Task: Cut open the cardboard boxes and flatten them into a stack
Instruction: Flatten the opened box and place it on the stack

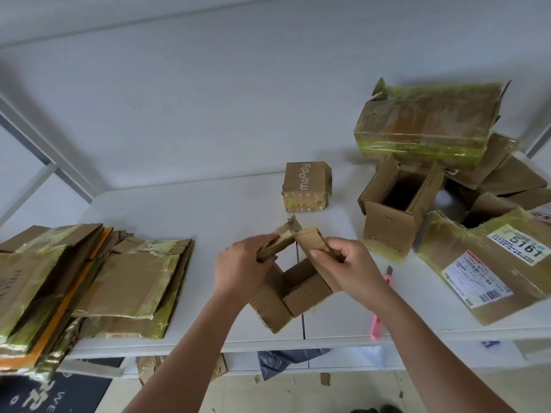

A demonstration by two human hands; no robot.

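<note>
While both hands [293, 263] grip an opened box's [293, 289] flaps, a "moody" box [307, 186] stands behind

Brown boxes [298, 281], yellow-green tape, pink cutter [378, 321].

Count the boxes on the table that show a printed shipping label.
1 for sure: the taped box at the table's right edge, with white labels, one reading 5161. Behind it a label corner shows on another box, mostly cut off by the frame, so more may be hidden.
</note>
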